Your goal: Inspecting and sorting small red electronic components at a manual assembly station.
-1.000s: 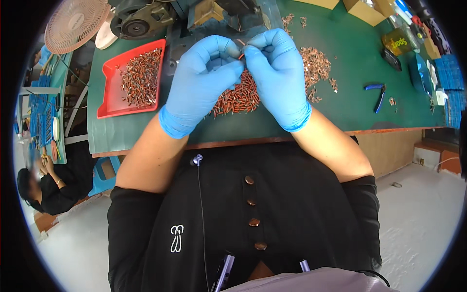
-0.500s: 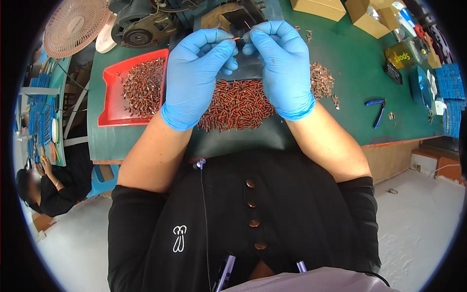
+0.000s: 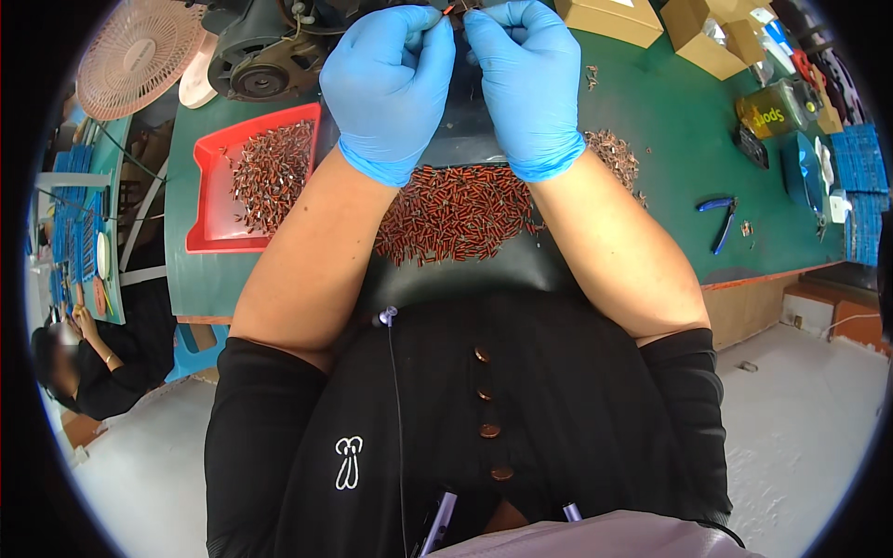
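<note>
Both my hands wear blue gloves and are raised together at the far edge of the bench, in front of a dark machine. My left hand [image 3: 386, 93] pinches a tiny red-orange part [image 3: 449, 9] between thumb and forefinger. Close beside it, my right hand [image 3: 523, 88] is closed in a pinch, with a thin copper-coloured piece at its fingertips, too small to name. Below my wrists a heap of small red cylindrical parts with metal ends [image 3: 456, 214] lies on the bench. Beyond my right wrist is a pile of small copper-coloured pieces [image 3: 614, 156].
A red tray [image 3: 209, 237] of small metal-ended parts sits left. Behind it stand a motor [image 3: 260, 79] and a pink fan [image 3: 139, 56]. Blue-handled pliers [image 3: 721, 223], cardboard boxes [image 3: 609, 20] and a jar [image 3: 767, 112] are right. Another person [image 3: 102, 358] sits far left.
Both hands have moved away from me, up toward the machine, still pinching their small pieces close together. More of the red parts heap now shows below them.
</note>
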`<action>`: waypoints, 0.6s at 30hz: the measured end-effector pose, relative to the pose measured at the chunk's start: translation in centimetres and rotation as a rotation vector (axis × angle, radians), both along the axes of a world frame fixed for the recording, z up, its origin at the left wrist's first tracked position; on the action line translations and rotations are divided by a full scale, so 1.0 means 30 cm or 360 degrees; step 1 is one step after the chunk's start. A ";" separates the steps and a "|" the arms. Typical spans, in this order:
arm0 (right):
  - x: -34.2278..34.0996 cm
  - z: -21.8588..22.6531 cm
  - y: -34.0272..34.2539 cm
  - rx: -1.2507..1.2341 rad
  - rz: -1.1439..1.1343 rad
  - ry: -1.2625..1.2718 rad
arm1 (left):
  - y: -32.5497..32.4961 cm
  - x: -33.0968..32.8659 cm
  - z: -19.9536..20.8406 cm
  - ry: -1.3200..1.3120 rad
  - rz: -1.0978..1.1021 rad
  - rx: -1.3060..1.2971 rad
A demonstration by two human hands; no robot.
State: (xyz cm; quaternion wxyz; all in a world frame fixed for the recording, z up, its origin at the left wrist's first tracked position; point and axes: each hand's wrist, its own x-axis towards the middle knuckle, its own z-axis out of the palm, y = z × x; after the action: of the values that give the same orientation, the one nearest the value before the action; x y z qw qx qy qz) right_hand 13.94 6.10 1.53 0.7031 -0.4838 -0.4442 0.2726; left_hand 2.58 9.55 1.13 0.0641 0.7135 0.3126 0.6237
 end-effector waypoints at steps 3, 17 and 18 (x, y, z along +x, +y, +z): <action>-0.005 -0.003 0.010 0.0014 -0.0041 -0.0039 | 0.012 0.010 -0.003 0.0028 0.0081 0.0114; -0.009 0.014 0.006 -0.0030 -0.0050 -0.0050 | 0.044 0.026 -0.019 0.0167 0.0154 0.0295; -0.007 0.015 0.006 -0.0035 -0.0033 -0.0037 | 0.043 0.026 -0.017 0.0168 0.0152 0.0278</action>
State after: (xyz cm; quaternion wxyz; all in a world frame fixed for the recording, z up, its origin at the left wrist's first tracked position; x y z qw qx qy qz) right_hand 13.72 6.27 1.97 0.6953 -0.4992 -0.4444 0.2644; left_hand 3.38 10.85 0.62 -0.0446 0.7325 0.2936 0.6126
